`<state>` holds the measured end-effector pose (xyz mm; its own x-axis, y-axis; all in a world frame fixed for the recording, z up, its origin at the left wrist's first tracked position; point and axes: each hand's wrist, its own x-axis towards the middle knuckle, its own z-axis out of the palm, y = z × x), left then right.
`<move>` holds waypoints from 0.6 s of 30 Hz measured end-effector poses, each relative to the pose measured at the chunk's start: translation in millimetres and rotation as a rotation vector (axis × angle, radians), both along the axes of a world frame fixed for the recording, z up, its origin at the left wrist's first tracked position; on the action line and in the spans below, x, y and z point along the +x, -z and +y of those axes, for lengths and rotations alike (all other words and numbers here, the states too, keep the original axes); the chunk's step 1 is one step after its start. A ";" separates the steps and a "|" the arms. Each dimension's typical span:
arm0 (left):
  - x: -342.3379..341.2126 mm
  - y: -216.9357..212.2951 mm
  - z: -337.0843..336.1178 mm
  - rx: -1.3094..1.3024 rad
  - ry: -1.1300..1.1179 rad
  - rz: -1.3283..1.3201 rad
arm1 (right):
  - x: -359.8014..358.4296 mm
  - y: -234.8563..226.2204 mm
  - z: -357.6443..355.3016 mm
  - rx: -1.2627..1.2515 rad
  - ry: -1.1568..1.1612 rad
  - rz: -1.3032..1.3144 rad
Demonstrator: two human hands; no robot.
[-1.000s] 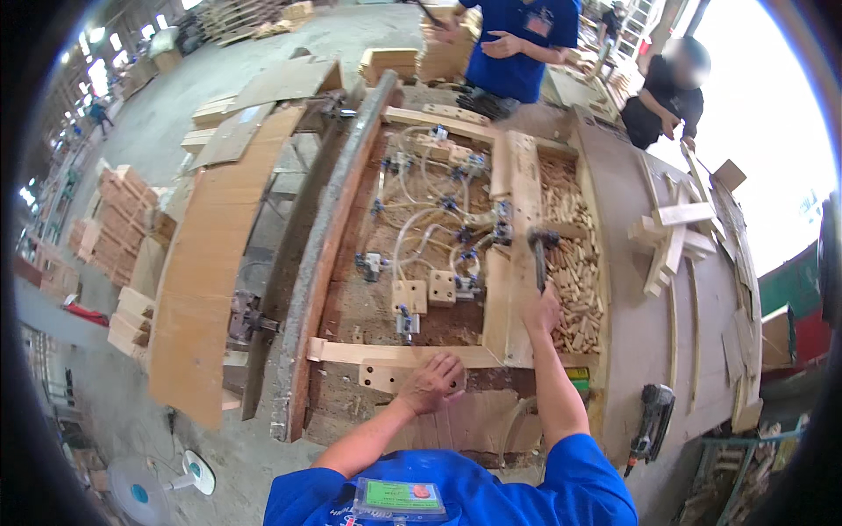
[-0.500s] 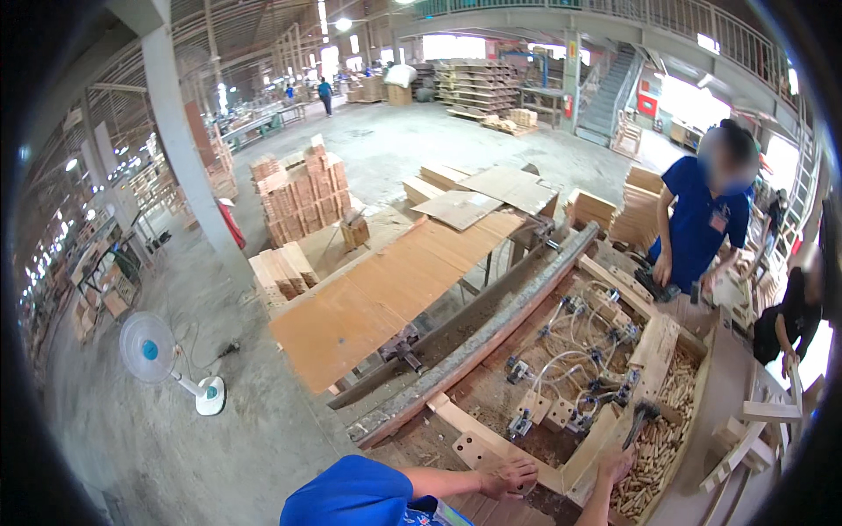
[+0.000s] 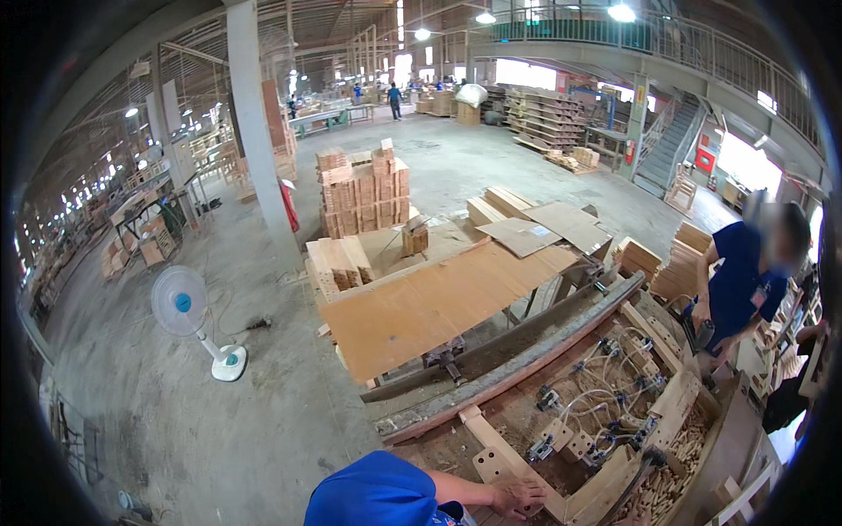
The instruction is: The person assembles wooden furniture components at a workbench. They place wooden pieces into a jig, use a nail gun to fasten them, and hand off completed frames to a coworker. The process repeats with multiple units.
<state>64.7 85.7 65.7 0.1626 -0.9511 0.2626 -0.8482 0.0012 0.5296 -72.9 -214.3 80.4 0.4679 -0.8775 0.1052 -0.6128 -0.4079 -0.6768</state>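
Observation:
My left hand (image 3: 516, 498) is by a pale wooden rail (image 3: 554, 501) at the bottom, its fingers curled inward. What lies under those fingers is too small and covered to make out. A hammer (image 3: 652, 457) with a dark head tilts up from the lower edge, over the near end of a trough of wooden dowels (image 3: 660, 496). My right hand (image 3: 633, 520), at its handle, is almost wholly cut off by the frame. A wooden block with drilled holes (image 3: 491, 464) lies left of the rail. Further in, a jig of clamps and clear air hoses (image 3: 596, 394) sits on the bench.
A long beam (image 3: 517, 372) borders the bench, with a cardboard-covered table (image 3: 438, 307) beyond it. At the right, a co-worker in blue (image 3: 745, 280) holds a dark tool. Stacked wood (image 3: 364, 197) and a white fan (image 3: 181, 302) stand on the floor.
The view has swung left, so the scene sits further right and partly lower. My right hand and hammer have dropped toward the lower edge. My left hand stays at the rail.

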 end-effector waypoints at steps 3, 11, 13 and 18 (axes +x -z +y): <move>1.7 8.8 -1.6 -0.026 -0.010 -0.056 | -29.2 -30.0 19.4 0.092 -0.019 -0.052; 2.7 15.7 -16.3 -0.027 0.031 -0.068 | -43.8 -67.2 37.6 0.248 -0.030 -0.095; 1.7 19.5 -13.5 -0.038 0.011 -0.099 | -41.5 -70.6 40.7 0.283 -0.048 -0.119; -0.2 10.4 1.6 0.096 -0.003 -0.215 | -46.2 -75.1 41.7 0.374 -0.063 -0.163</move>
